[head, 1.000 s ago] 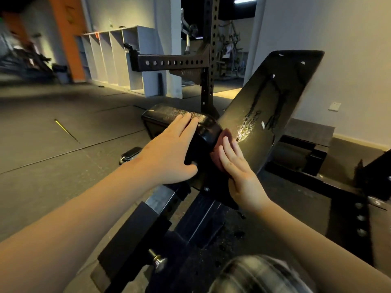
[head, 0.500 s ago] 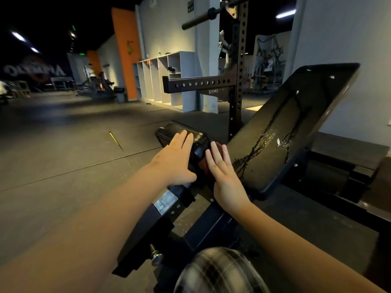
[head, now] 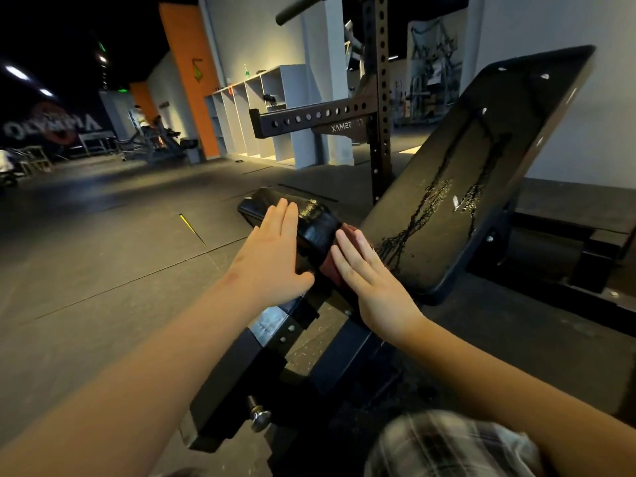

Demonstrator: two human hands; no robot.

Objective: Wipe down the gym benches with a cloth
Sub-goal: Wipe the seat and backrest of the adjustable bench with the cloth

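A black adjustable gym bench stands in front of me. Its tilted backrest pad point(head: 481, 160) rises to the right, streaked with wet runs. The small seat pad point(head: 309, 222) lies low at the centre. My left hand point(head: 275, 259) rests flat on the seat pad's near side with straight fingers. My right hand point(head: 371, 280) presses a reddish cloth point(head: 339, 266) with straight fingers into the gap between seat pad and backrest. Most of the cloth is hidden under that hand.
The bench's black steel frame point(head: 241, 373) with a pull pin point(head: 260, 416) runs toward me. A perforated rack upright and arm point(head: 380, 132) stand behind the bench. White cubby shelves point(head: 268, 115) line the far wall. A dark platform point(head: 568, 208) lies to the right.
The view has risen and shifted, showing more of the room. Both hands stay on the seat pad and cloth, with the right hand slightly lower along the gap.
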